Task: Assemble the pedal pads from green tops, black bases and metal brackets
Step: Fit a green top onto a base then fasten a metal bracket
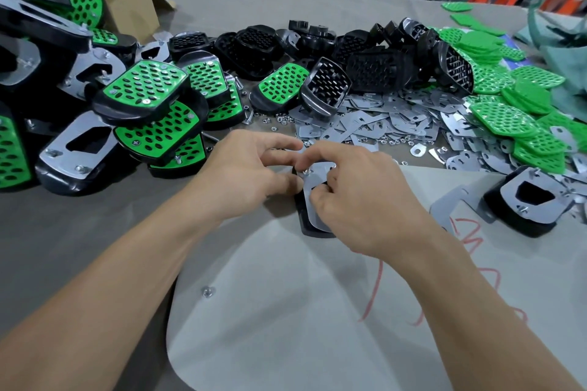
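The pad in work point(309, 224) lies underside up on the table point(79, 232), between the stock at left and right; its metal bracket point(313, 214) sits on its base point(299, 209). The left hand point(251, 171) grips the pad's left edge with curled fingers; the right hand point(359, 200) pinches the bracket, fingertips gathered near a nut point(306, 172) on a screw; whether that nut is tight cannot be told. Done: a pile of finished pads point(146, 89) lies at left; a second bracketed pad point(533, 200) lies at right. Remaining: many black bases point(371, 70), green tops point(508, 117) and loose brackets point(381, 124) await assembly; the task appears roughly midway.
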The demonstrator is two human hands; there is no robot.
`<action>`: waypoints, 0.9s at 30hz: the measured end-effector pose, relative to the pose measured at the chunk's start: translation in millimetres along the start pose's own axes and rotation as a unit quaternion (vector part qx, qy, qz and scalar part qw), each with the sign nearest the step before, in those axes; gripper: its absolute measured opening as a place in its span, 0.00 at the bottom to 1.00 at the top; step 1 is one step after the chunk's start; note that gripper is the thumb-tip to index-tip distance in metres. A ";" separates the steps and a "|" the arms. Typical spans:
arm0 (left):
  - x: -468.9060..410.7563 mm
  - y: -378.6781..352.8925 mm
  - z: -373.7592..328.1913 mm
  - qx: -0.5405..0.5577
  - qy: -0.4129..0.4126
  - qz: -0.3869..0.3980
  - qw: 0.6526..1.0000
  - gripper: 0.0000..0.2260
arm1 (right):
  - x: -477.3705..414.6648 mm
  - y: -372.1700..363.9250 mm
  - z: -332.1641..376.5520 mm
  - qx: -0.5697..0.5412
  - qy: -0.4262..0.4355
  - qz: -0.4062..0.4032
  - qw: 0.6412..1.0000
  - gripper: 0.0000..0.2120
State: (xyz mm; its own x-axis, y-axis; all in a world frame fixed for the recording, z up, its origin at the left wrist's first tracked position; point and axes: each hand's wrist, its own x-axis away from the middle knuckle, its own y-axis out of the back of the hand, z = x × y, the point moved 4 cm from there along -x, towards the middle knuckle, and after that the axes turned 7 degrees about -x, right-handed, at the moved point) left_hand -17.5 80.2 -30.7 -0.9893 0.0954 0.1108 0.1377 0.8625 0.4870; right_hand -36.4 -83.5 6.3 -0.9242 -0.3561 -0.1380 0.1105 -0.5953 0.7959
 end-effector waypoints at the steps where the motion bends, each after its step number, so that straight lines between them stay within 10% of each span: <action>1: 0.1 -0.2 -0.2 0.000 0.001 -0.002 1.000 0.28 | 0.1 -0.8 1.4 0.012 0.004 -0.003 1.000 0.12; 16: 1.8 -2.7 -4.0 0.010 0.002 0.004 1.000 0.24 | 4.1 -0.9 9.3 0.032 -0.047 -0.021 0.998 0.17; 27: 4.7 -3.6 -5.1 0.004 -0.009 -0.014 1.000 0.21 | 4.5 0.7 5.7 0.023 -0.063 -0.104 0.992 0.03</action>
State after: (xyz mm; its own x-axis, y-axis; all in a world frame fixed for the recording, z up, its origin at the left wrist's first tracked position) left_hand -22.4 75.0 -27.5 -0.9935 0.0804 0.0807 0.1096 0.8684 0.4836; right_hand -42.7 -81.4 9.6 -0.9641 -0.1346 -0.2288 -0.1009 -0.6115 0.7848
